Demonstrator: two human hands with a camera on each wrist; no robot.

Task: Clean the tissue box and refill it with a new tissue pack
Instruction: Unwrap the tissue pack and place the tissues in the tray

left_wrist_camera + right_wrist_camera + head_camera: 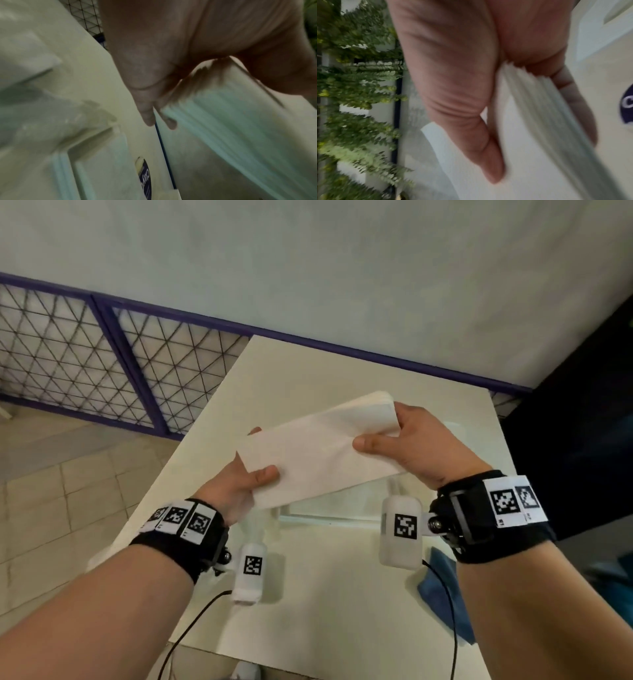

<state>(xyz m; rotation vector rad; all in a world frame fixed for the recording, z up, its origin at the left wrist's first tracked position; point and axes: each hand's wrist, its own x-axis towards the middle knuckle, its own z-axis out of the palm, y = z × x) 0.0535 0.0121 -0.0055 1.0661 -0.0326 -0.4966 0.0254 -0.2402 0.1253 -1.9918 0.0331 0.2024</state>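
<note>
A blue cloth [442,594] lies at the near right edge of the white bench [342,611]. Farther in, a clear tissue box [329,508] sits on the bench, directly under the hands. Above it the tissue stack [322,446] is held in the air, its long axis running from near left up to far right. The left hand [236,487] pinches the near-left end, thumb on top, fingers [145,115] beneath. The right hand [421,446] pinches the far-right end the same way. A dark blue label [145,178] on the bench shows blurred, unreadable white letters.
</note>
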